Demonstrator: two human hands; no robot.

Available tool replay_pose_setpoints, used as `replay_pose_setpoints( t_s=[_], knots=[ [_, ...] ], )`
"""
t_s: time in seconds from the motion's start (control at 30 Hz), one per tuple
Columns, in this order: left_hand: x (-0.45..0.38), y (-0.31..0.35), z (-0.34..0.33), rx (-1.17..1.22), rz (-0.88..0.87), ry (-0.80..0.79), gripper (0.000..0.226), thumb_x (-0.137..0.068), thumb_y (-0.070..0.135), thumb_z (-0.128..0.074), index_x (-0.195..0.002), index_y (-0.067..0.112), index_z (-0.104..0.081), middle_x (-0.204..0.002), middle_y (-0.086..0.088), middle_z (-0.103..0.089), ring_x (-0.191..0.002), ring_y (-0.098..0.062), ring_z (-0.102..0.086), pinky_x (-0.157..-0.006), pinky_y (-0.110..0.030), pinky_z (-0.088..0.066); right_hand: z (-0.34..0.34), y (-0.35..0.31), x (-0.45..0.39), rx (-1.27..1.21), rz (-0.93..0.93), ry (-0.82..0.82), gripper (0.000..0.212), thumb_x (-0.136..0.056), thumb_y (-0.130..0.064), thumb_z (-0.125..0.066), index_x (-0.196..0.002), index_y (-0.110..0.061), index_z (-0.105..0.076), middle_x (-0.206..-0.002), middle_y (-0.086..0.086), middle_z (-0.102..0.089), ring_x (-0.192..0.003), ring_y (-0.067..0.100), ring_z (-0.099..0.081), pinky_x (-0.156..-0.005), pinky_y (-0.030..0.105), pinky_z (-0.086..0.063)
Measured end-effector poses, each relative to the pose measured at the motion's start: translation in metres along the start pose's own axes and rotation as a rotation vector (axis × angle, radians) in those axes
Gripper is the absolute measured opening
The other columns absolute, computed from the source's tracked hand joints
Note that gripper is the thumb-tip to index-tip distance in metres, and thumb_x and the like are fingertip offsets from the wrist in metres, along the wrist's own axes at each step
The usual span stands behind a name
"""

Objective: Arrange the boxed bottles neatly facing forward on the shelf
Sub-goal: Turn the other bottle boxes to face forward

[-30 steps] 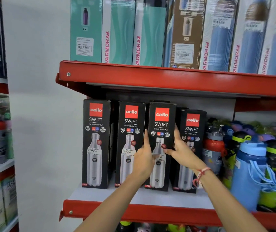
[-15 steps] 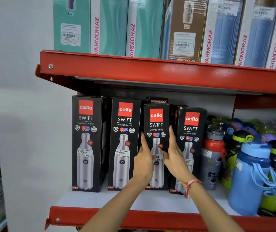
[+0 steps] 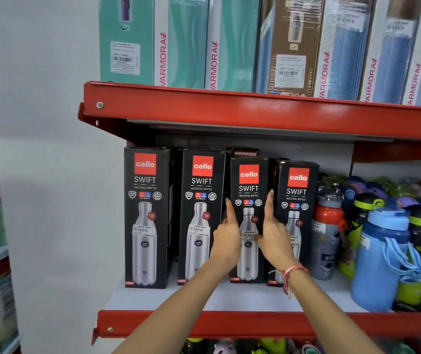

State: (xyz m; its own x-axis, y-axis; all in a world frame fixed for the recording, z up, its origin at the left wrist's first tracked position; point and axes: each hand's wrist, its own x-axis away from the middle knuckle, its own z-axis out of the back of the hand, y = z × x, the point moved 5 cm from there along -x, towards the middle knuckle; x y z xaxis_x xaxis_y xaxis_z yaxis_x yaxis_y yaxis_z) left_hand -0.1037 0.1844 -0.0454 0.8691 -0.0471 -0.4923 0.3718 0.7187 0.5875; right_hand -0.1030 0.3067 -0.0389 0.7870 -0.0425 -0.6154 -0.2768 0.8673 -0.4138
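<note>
With the third boxed bottle (image 3: 249,190) standing upright between its neighbours on the shelf (image 3: 229,298), the left hand (image 3: 227,236) and right hand (image 3: 274,237) flank its vertical edges, each grip spread flat against a side, equally near.

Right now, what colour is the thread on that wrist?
Red and white thread, clearest in the head view.
</note>
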Motion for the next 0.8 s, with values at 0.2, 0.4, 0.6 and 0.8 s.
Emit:
replay_pose_setpoints(
  t_s=[0.2, 0.4, 0.6, 0.8],
  knots=[
    [0.001, 0.002, 0.01, -0.013, -0.034, -0.034, 0.088, -0.086, -0.01, -0.038, -0.148, 0.02, 0.017, -0.082, -0.015, -0.049, -0.07, -0.024, -0.049, -0.065, -0.033, -0.041, -0.003, -0.002, 0.001, -0.023, -0.057, -0.013, 0.117, -0.085, 0.002, -0.062, -0.136, -0.035, 0.037, -0.082, 0.01, -0.064, -0.056, 0.019, -0.056, -0.057, 0.038, -0.052],
    [0.008, -0.005, 0.006, 0.019, -0.037, -0.053, 0.092, -0.088, -0.01, -0.045, -0.147, 0.019, 0.019, -0.063, -0.004, -0.04, -0.065, -0.021, -0.049, -0.062, -0.032, -0.046, -0.004, -0.002, 0.001, -0.028, -0.047, -0.039, 0.116, -0.086, 0.001, -0.062, -0.137, -0.034, 0.036, -0.093, 0.014, -0.068, -0.052, 0.01, -0.05, -0.055, 0.034, -0.049],
    [0.02, -0.013, 0.024, 0.187, -0.104, 0.014, 0.069, -0.095, 0.01, -0.048, -0.151, 0.016, -0.008, -0.113, -0.016, -0.065, -0.101, -0.027, -0.064, -0.088, -0.039, -0.051, 0.009, -0.033, 0.013, 0.042, -0.079, 0.28, 0.084, -0.092, -0.015, -0.057, -0.153, -0.016, 0.001, -0.136, 0.02, -0.045, -0.105, 0.032, -0.054, -0.078, 0.038, -0.051],
    [0.053, -0.065, 0.086, 0.247, -0.171, 0.41, 0.025, -0.096, 0.017, -0.05, -0.119, 0.019, -0.059, -0.096, 0.005, -0.075, -0.067, 0.002, -0.062, -0.067, -0.02, -0.051, -0.027, -0.103, 0.039, -0.438, 0.174, 0.11, 0.049, -0.095, -0.016, -0.053, -0.141, -0.021, -0.039, -0.121, 0.003, -0.053, -0.109, 0.015, -0.055, -0.096, 0.039, -0.05]
  ],
)
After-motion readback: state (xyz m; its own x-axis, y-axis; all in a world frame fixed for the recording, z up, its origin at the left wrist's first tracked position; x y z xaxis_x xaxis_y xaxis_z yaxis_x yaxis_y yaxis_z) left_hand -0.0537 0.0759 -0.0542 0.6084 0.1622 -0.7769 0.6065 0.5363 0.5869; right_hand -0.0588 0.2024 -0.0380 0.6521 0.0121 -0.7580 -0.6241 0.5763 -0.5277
